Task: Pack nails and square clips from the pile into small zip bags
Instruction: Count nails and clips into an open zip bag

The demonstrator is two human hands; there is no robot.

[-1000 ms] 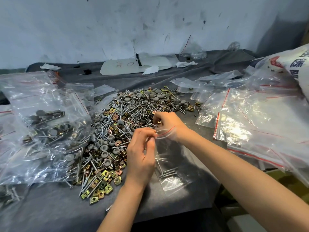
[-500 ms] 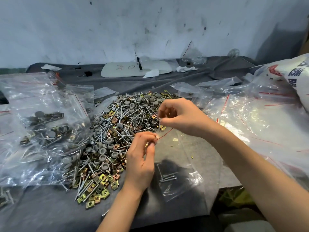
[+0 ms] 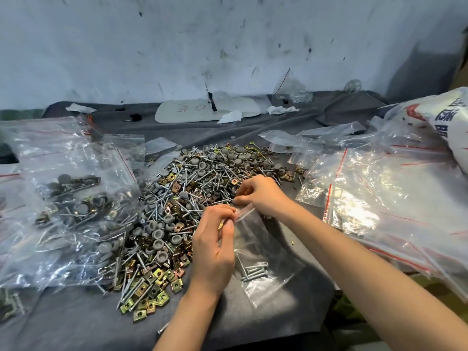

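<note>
A pile of nails, grey caps and brass square clips (image 3: pixel 177 211) covers the middle of the grey cloth. A small clear zip bag (image 3: pixel 263 257) with a red strip lies right of the pile, with several nails at its bottom. My left hand (image 3: pixel 215 247) pinches the bag's mouth at its left corner. My right hand (image 3: pixel 260 193) is at the far side of the mouth, at the pile's edge, fingers curled around something small that I cannot make out.
Filled zip bags (image 3: pixel 71 198) are heaped on the left. A stack of empty zip bags (image 3: pixel 379 198) lies on the right, below a white printed sack (image 3: pixel 445 122). A white plate (image 3: pixel 202 110) and paper scraps sit by the wall.
My right hand dropped from above the pile back down to the bag's mouth. My left hand kept its pinch on the bag.
</note>
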